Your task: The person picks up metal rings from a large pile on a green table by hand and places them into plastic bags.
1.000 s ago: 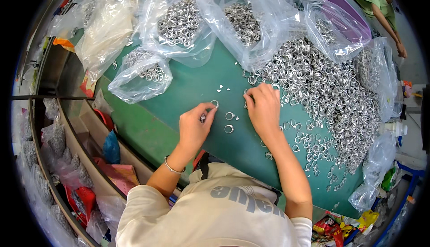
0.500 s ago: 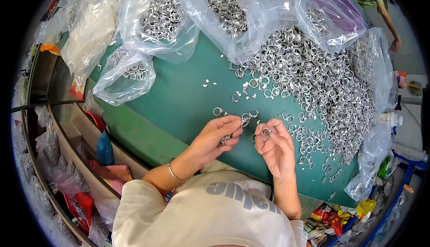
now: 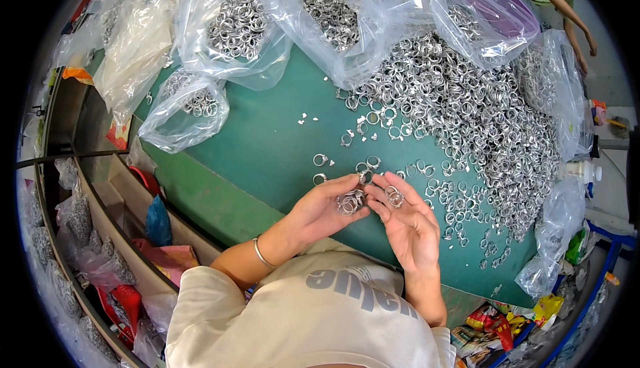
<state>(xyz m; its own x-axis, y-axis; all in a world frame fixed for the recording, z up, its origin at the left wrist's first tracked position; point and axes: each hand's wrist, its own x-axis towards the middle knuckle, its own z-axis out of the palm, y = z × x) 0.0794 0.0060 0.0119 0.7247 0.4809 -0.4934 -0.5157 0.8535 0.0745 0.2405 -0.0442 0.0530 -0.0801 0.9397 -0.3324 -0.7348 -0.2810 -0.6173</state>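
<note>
My left hand (image 3: 319,209) is cupped, palm up, round a small bunch of silvery metal rings (image 3: 350,202). At its thumb tip is a single ring (image 3: 365,177), which the right fingertips also reach; I cannot tell which hand grips it. My right hand (image 3: 412,228) is turned palm up beside the left, its fingers bent, with a ring or two (image 3: 395,197) lying against them. Just beyond the hands, a few loose rings (image 3: 321,160) rest on the green tabletop (image 3: 260,135). Nearest my right hand on the table is a loose scatter of rings (image 3: 460,201).
A large heap of rings (image 3: 493,121) covers the right side. Clear plastic bags holding rings (image 3: 238,25) line the far edge, near a purple bin (image 3: 497,1). Tiny white bits (image 3: 305,116) dot the table. Shelves (image 3: 143,235) stand at left; another person's arm (image 3: 567,9) shows far right.
My hands have come together. The left has opened out, showing the rings in its palm, and the right has turned further palm up. Another ring now lies on the table near the left fingers.
</note>
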